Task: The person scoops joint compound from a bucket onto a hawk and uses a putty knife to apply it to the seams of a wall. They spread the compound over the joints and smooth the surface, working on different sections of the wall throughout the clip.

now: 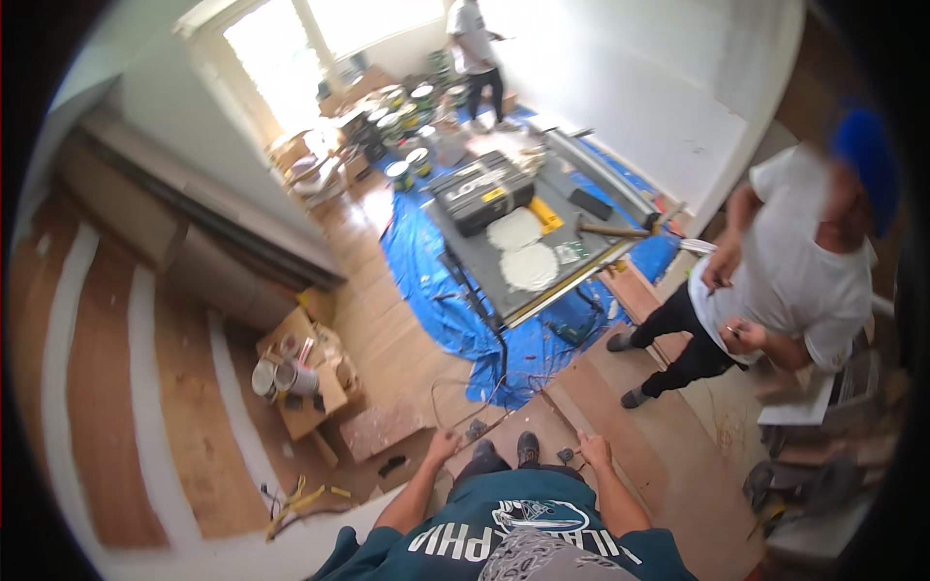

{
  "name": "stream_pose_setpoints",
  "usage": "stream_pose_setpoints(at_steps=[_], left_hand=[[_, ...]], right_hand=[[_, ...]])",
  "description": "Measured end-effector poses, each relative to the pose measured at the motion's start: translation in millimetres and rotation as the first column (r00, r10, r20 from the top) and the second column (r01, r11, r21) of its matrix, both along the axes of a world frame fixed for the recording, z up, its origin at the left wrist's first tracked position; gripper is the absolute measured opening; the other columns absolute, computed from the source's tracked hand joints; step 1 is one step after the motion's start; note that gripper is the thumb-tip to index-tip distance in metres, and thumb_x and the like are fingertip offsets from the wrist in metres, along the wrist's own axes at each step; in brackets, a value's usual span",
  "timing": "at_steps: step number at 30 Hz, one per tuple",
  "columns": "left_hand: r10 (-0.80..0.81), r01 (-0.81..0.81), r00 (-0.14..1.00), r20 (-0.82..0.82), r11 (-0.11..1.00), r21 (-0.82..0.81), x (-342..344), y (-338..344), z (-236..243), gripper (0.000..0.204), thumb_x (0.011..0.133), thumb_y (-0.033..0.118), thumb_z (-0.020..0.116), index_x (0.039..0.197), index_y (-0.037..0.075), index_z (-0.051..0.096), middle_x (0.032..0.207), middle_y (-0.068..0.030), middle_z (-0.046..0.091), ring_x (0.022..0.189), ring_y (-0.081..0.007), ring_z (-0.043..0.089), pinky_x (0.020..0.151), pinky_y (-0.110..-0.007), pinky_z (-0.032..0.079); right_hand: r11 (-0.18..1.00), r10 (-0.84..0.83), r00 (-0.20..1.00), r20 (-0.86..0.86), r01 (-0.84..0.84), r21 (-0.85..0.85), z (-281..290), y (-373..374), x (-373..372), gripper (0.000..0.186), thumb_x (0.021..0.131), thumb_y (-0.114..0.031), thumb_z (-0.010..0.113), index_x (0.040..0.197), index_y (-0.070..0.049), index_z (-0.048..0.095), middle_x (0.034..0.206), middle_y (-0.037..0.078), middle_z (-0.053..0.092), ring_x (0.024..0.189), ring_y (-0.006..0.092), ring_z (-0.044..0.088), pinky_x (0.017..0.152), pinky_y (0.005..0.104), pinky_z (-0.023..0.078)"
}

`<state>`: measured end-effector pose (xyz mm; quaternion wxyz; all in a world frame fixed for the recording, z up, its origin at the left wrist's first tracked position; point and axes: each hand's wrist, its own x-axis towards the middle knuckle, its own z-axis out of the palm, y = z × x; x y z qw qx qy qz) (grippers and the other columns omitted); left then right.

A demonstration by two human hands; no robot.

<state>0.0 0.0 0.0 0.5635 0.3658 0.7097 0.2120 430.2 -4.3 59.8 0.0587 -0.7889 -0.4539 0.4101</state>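
Below, both hands [444, 445] [594, 449] loose, empty.

A grey worktable [484, 266] bearing a black toolcase [481, 191] stands on a blue tarp [423, 261].

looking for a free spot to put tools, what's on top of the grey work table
On the grey work table sit a black tool case, two round white discs, a yellow tool, a hammer and a small dark flat piece. Whatever lies under the case is hidden.

Home under renovation; blue tarp [426, 271]; table saw [542, 242]; paint buckets [402, 172]; bare floor
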Motion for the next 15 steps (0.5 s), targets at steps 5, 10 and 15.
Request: stream_pose_setpoints(at_steps=[5, 10, 15], left_hand=[[0.16, -0.106, 0.966, -0.203, 0.961, 0.254, -3.4, -6.8, 20.8, 0.032, 0.078, 0.029, 0.075, 0.084, -0.001, 0.066, 0.087, -0.0169, 0.069, 0.082, -0.0263, 0.067, 0.073, -0.037, 0.052], [0.364, -0.344, 0.891, -0.27, 0.931, 0.12, -37.0, -131.2, 1.7, 0.032, 0.077, 0.028, 0.07, 0.08, -0.003, 0.063, 0.082, -0.0218, 0.066, 0.081, -0.0299, 0.065, 0.072, -0.041, 0.049], [0.667, -0.684, 0.729, -0.153, 0.721, -0.111, -58.4, -252.6, -30.9, 0.03, 0.078, 0.025, 0.063, 0.063, -0.001, 0.06, 0.062, -0.0138, 0.06, 0.05, -0.0241, 0.057, 0.052, -0.04, 0.047]], right_hand=[[0.994, -0.069, 0.993, -0.094, 0.06, -0.09, -111.4, -18.1, 1.2, 0.075, 0.098, -0.056, 0.026, 0.08, -0.001, 0.073, 0.075, 0.016, 0.071, 0.087, 0.0299, 0.069, 0.086, 0.0427, 0.05], [0.977, 0.183, 0.951, -0.249, -0.204, -0.058, -84.0, 0.4, -25.8, 0.054, 0.1, -0.043, 0.043, 0.084, 0.001, 0.07, 0.067, 0.011, 0.065, 0.065, 0.0183, 0.063, 0.063, 0.0375, 0.049], [0.884, 0.451, 0.884, -0.119, -0.461, -0.073, -80.0, 58.6, -51.2, 0.035, 0.093, -0.031, 0.059, 0.088, 0.002, 0.07, 0.072, 0.008, 0.067, 0.071, 0.0148, 0.063, 0.064, 0.0322, 0.049]])
